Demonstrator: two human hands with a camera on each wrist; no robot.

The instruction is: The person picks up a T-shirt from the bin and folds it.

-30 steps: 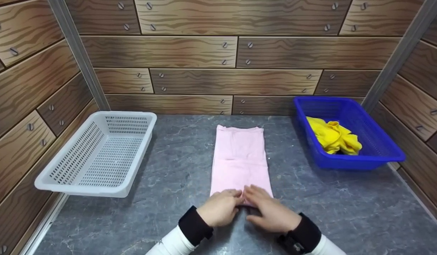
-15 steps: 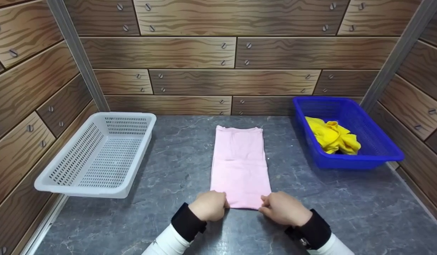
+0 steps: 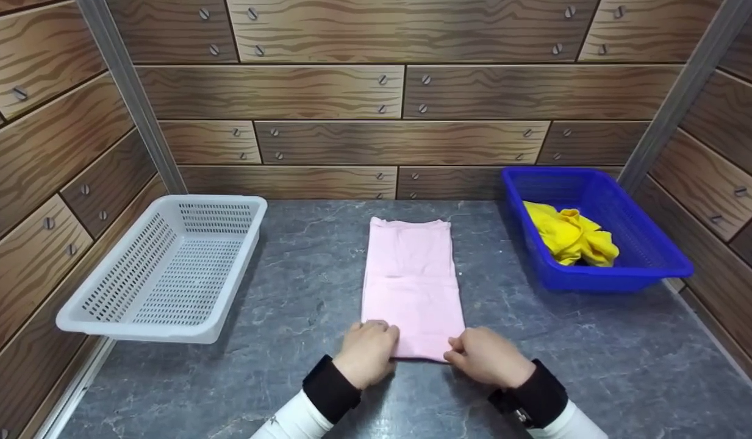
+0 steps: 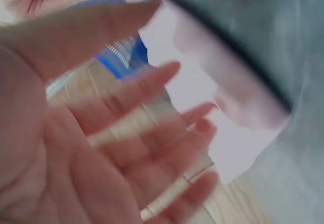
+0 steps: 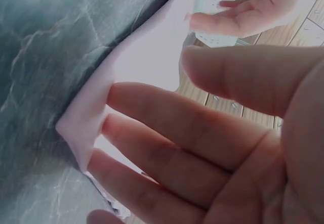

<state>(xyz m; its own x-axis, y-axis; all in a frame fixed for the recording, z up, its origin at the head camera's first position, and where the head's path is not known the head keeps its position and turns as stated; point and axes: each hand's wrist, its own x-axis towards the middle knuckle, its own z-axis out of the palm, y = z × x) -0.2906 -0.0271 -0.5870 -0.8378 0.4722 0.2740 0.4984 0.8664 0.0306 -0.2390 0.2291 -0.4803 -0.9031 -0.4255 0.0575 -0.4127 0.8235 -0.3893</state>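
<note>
A folded pink garment (image 3: 412, 299) lies flat in a long rectangle on the grey marbled table, a faint crease across its middle. My left hand (image 3: 368, 352) is at its near left corner, overlapping the edge in the head view. The left wrist view is blurred and shows that hand's fingers (image 4: 147, 90) spread, the thumb apart from them. At the near right corner is my right hand (image 3: 493, 356). In the right wrist view, its extended fingers (image 5: 152, 107) have their tips against the pink fabric (image 5: 147, 57), and the thumb stands away from it.
On the left stands a white perforated basket (image 3: 214, 332) with nothing in it. A blue basket (image 3: 619, 280) at the back right holds a crumpled yellow cloth (image 3: 571, 238). Wood-patterned walls (image 3: 327, 140) enclose the table (image 3: 302, 268) at the back and sides.
Both hands have moved apart from the middle of the garment's near edge to its two near corners. In the last half second the left hand has shifted slightly forward; the right has barely moved.
</note>
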